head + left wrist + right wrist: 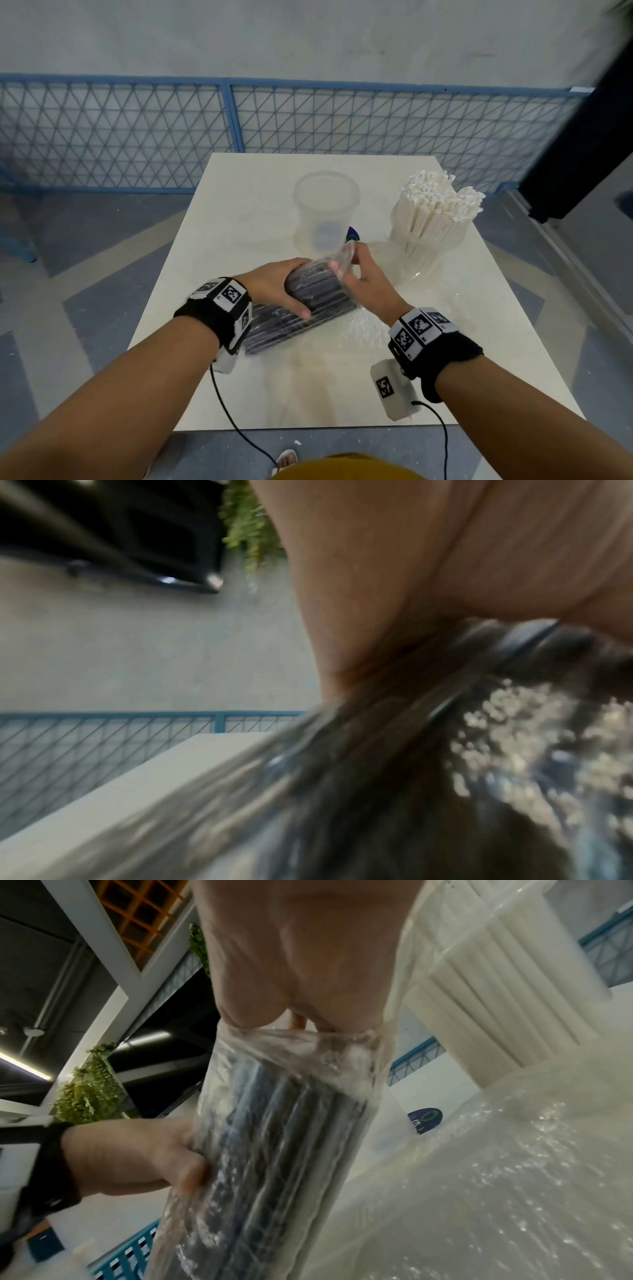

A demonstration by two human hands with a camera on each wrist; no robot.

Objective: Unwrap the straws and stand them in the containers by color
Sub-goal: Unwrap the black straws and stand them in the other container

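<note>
Left hand (274,286) grips the black straw bundle (308,308) steady (bench-propped) so right hand (363,277) can pinch its plastic wrap (344,255) open.

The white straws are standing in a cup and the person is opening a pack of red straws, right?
Not quite. The white paper straws do stand in the clear plastic cup, but the plastic-wrapped pack holds black straws, not red. The head view shows the left hand gripping it while the right hand pinches its clear wrapper.
</note>
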